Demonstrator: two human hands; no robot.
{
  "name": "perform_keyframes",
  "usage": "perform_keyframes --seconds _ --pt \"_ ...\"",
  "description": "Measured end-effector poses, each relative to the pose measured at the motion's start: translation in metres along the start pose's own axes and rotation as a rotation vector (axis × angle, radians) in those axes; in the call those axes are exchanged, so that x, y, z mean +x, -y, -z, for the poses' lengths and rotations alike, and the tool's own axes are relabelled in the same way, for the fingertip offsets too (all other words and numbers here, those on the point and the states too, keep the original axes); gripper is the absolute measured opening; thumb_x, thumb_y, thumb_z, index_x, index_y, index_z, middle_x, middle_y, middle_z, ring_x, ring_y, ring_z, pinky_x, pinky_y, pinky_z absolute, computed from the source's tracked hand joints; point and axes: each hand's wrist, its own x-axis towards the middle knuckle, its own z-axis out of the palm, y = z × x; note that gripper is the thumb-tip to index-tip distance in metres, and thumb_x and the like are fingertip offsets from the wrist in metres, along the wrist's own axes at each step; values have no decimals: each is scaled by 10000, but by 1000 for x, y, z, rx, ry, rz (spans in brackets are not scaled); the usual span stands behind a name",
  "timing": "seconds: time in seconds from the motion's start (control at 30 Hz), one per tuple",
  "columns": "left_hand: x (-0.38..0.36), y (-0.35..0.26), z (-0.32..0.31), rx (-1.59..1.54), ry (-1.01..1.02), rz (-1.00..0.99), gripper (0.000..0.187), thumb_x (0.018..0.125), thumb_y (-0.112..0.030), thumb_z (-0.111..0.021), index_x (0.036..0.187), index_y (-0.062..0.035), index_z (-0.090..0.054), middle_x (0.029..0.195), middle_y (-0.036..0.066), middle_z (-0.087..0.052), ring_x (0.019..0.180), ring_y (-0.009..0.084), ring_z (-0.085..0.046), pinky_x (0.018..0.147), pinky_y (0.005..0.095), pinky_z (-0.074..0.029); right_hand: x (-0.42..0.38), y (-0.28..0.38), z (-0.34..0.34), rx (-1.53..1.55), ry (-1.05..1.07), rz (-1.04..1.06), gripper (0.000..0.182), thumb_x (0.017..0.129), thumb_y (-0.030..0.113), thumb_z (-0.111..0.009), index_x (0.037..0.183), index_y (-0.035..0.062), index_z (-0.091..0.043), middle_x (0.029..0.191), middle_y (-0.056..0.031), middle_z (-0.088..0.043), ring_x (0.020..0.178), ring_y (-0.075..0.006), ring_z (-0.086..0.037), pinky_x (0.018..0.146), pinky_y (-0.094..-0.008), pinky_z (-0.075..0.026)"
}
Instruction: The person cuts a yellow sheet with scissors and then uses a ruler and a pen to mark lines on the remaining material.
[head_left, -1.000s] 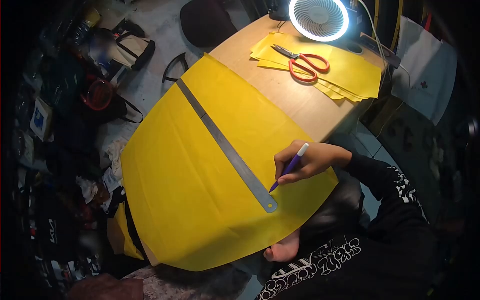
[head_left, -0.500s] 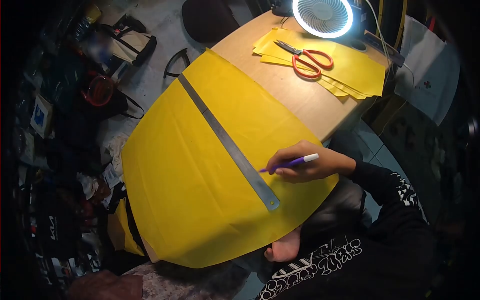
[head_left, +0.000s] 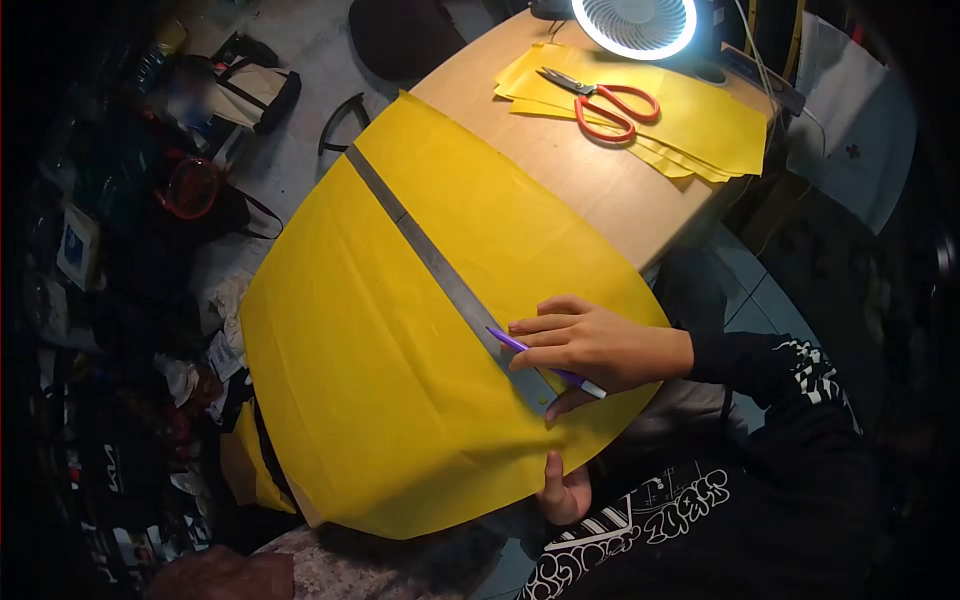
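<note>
A large yellow sheet covers much of the wooden table, and a long steel ruler lies diagonally across it. My right hand is over the ruler's near end, its fingers spread along the edge and its thumb by the rounded tip. Between those fingers is a purple pen with a white end, its point over the ruler. At the sheet's near edge, my left hand has its thumb on top of the yellow material; its other fingers are mostly hidden beneath. The sheet buckles slightly there.
Red-handled scissors rest on a stack of yellow pieces at the table's far end. A lit ring lamp with a fan stands behind them. Bags and clutter fill the floor at left.
My right hand has turned and lowered from a writing hold onto the ruler's near end, keeping the pen. My left thumb has come up over the sheet's edge. The view has shifted slightly.
</note>
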Motion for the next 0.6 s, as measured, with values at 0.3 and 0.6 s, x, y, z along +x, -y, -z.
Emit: perform_keyframes --seconds 0.3,0.6 --pt "10 -14 -18 -65 -69 53 545 976 -226 -469 1442 -33 -261 1380 108 -390 1270 254 -415 1073 454 -347 9 -6 -5 -33 -25 7 586 755 476 -734 1151 82 -557 1231 -150 -585 1244 -298 -499 1049 -470 -344" --pt "3 -7 1 -215 1 46 581 952 -243 -511 1447 -33 -289 1449 145 -376 1348 282 -363 1058 479 -351 18 -12 -8 -52 -9 -5 596 746 468 -742 1162 93 -539 1234 -116 -590 1276 -288 -482 1042 -453 -362"
